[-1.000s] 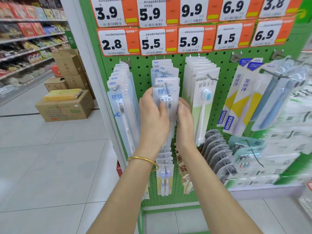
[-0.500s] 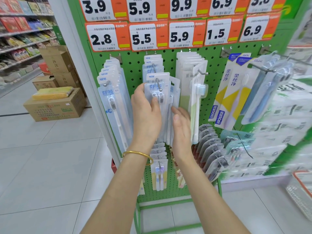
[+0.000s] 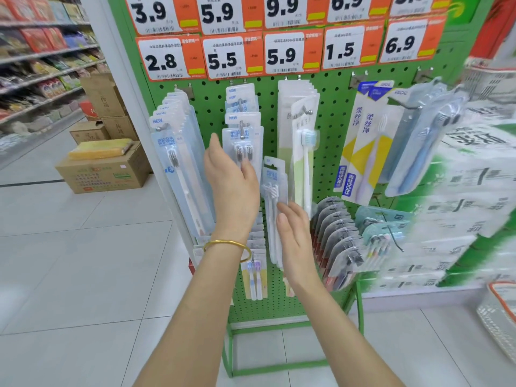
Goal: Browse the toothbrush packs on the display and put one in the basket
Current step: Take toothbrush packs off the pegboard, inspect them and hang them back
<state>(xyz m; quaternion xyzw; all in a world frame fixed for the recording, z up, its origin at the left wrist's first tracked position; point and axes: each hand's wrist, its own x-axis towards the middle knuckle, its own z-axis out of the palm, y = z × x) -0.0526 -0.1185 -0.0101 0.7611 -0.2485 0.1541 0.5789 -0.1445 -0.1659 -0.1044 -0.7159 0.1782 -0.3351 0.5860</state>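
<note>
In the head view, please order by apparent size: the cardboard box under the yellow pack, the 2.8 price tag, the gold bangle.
Largest: cardboard box.
Then: 2.8 price tag.
Smallest: gold bangle, although it is nearest the camera.

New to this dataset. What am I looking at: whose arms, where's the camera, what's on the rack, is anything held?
No robot here: these are a person's two bare hands. There is one view, from a wide-angle camera worn on the head and looking forward and down, so the arms reach in from the bottom. In front stands a green pegboard rack in a shop aisle, with toothbrush packs hanging from hooks under orange price tags. The left hand, with a gold bangle on its wrist, rests straight fingers against the front pack on the middle hook. The right hand grips a two-brush pack by its lower part. That pack sits below the hook, apparently off it. A white mesh basket with an orange rim shows at the lower right edge, partly cut off.
</note>
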